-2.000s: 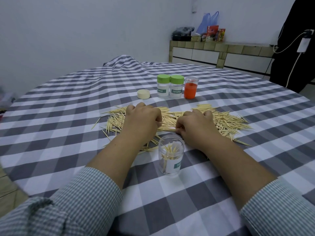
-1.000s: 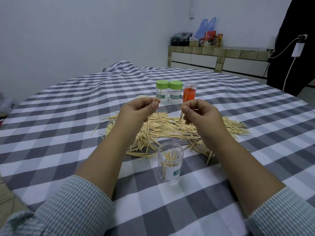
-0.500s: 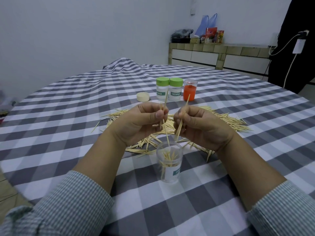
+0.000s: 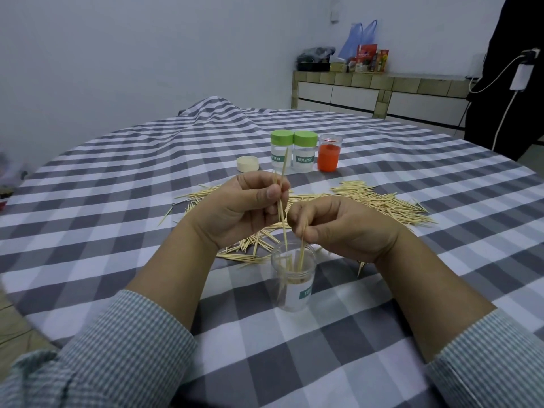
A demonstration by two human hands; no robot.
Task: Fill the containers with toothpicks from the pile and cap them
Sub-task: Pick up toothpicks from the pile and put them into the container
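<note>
Directly below both hands' pinched toothpicks (image 4: 281,212) stands the open container (image 4: 293,276).

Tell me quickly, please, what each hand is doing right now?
Left hand: pinching a toothpick upright over the open container.
Right hand: pinching a second toothpick, its tip inside that container.

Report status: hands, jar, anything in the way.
Left hand and right hand each pinch a toothpick, tips in the open jar. Jar partly filled, uncapped. Nothing blocks the jar's mouth.
</note>
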